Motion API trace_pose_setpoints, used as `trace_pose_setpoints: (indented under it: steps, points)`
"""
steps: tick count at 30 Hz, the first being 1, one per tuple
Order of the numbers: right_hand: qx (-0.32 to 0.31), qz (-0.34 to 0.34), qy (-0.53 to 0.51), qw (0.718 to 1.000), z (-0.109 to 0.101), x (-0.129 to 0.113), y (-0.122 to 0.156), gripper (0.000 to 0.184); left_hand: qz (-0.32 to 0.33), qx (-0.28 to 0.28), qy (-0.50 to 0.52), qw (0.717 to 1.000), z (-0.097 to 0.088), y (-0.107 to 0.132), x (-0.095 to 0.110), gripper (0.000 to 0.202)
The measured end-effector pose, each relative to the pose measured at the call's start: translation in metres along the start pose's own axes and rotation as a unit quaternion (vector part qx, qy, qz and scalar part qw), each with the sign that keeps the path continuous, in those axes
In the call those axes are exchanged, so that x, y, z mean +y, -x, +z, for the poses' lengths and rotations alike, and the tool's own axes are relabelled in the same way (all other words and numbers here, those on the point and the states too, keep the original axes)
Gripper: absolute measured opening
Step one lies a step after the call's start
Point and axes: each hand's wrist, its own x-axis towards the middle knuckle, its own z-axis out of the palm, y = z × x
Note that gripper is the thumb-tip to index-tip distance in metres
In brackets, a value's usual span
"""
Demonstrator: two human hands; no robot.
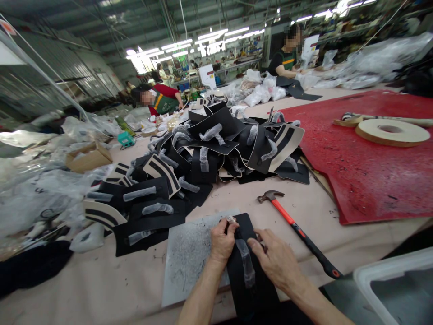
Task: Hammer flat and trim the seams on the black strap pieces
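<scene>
A black shoe-upper piece (248, 289) with a clear plastic strip (246, 266) lies on a scuffed grey cutting pad (187, 257) right in front of me. My left hand (221, 241) is closed in a fist near the piece's top edge, gripping a small metal tool (231, 219) that stands upright on it. My right hand (275, 257) rests on the piece's right side with fingers curled, pinching its edge. A claw hammer with a red and black handle (297, 230) lies just right of my hands.
A big heap of black and cream pieces with plastic strips (203, 167) covers the table beyond the pad. A red mat (368, 158) carries a tape roll (392, 132). A white bin (395, 282) sits near right. Plastic bags (40, 189) pile left. Other people work in the background.
</scene>
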Motion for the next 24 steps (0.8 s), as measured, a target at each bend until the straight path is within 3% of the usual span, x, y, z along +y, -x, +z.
trace_pose_setpoints:
  steps: [2, 4, 6, 8, 11, 15, 17, 20, 22, 24]
  points:
    - [0.077, 0.014, 0.102, 0.992, -0.013, 0.031, -0.005, 0.040, 0.010, -0.005, -0.011, 1.000, -0.001, 0.001, 0.002, 0.013]
    - [0.099, 0.055, 0.178, 0.977, -0.023, 0.063, -0.009, 0.033, 0.022, -0.009, -0.023, 0.999, -0.001, 0.001, 0.003, 0.012]
    - [0.072, 0.124, 0.128, 0.981, -0.030, 0.088, -0.012, 0.018, 0.034, -0.014, -0.036, 0.999, -0.001, 0.000, 0.004, 0.012]
    - [0.028, 0.182, 0.003, 0.983, -0.036, 0.100, -0.015, 0.004, 0.045, -0.019, -0.048, 0.998, -0.001, -0.001, 0.005, 0.012]
    - [-0.047, 0.210, -0.127, 0.968, -0.047, 0.091, -0.023, 0.006, 0.054, -0.031, -0.062, 0.996, -0.002, -0.003, 0.004, 0.013]
    - [-0.085, 0.195, -0.198, 0.957, -0.065, 0.049, -0.025, 0.020, 0.062, -0.048, -0.065, 0.995, -0.004, -0.004, 0.003, 0.012]
    - [-0.033, 0.141, -0.206, 0.968, -0.071, 0.027, -0.018, 0.030, 0.072, -0.047, -0.064, 0.994, -0.005, -0.003, 0.004, 0.012]
    - [0.085, -0.035, -0.101, 0.991, -0.076, 0.009, -0.005, 0.034, 0.090, -0.041, -0.058, 0.993, -0.004, -0.002, 0.004, 0.011]
    - [0.111, -0.140, 0.029, 0.983, -0.079, 0.005, 0.001, 0.032, 0.093, -0.037, -0.060, 0.993, -0.003, -0.001, 0.002, 0.011]
    - [0.097, -0.196, 0.128, 0.967, -0.085, 0.003, 0.004, 0.029, 0.089, -0.036, -0.064, 0.993, -0.002, 0.000, 0.000, 0.012]
